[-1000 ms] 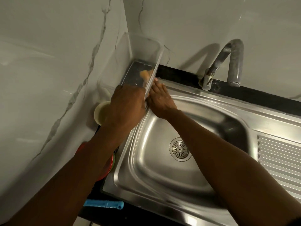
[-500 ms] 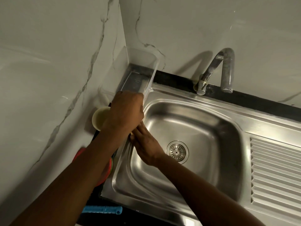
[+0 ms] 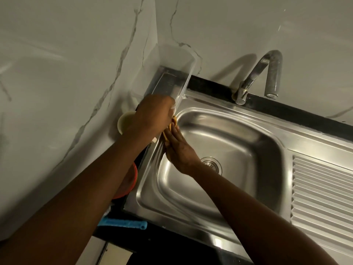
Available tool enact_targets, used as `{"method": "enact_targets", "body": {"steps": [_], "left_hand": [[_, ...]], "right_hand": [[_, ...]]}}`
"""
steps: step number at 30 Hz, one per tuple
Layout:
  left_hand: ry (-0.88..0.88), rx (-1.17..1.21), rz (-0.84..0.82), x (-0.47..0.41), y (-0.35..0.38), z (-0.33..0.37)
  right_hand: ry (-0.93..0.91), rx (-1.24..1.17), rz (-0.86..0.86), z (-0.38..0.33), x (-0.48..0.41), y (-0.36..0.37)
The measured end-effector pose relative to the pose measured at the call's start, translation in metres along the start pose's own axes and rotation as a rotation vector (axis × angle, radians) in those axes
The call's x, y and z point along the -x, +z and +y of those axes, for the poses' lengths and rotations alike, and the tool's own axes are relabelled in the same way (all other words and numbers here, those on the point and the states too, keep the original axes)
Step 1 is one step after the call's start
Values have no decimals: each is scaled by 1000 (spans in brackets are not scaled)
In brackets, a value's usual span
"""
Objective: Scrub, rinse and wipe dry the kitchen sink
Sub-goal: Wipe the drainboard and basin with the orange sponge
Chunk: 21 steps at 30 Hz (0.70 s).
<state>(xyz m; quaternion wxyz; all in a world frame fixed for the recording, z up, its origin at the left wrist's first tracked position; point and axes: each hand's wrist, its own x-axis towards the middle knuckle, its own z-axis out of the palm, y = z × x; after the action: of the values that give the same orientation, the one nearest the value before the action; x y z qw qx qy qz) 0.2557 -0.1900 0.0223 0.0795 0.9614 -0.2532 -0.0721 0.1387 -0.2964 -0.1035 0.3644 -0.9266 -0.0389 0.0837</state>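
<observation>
The stainless steel sink (image 3: 248,142) fills the middle, its drain (image 3: 211,164) partly behind my right wrist. My left hand (image 3: 152,115) grips the near edge of a clear plastic container (image 3: 175,73), holding it tilted up off the sink's left rim in the wall corner. My right hand (image 3: 177,148) presses a small orange-yellow sponge (image 3: 171,129) with straight fingers against the sink's left rim, just under my left hand. Most of the sponge is hidden between the two hands.
A metal faucet (image 3: 267,73) rises at the back right. The ribbed drainboard (image 3: 321,197) lies at right. Left of the sink sit a cream cup (image 3: 124,121), a red-rimmed bowl (image 3: 131,180) and a blue tube (image 3: 126,224). Marble walls enclose the left and back.
My right hand slid along the sink's left rim, from the back corner toward me, then a little back up under my left hand. My left hand kept hold of the tilted container.
</observation>
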Motion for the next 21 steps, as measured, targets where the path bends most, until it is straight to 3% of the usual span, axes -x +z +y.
{"method": "enact_targets", "body": {"steps": [3,11,14,21], "left_hand": [[31,40,44,4,3,0],[112,161,268,28,-2,-1],[152,193,340,49,-11,4],[130,292,350,97,-8,5]], "right_hand": [[-105,-121,-53,-8,34,21],[-250,-97,-353,-20,114,39],[-354,-80,-369,-18,130,28],[-313,-36,-453,11,160,-8]]}}
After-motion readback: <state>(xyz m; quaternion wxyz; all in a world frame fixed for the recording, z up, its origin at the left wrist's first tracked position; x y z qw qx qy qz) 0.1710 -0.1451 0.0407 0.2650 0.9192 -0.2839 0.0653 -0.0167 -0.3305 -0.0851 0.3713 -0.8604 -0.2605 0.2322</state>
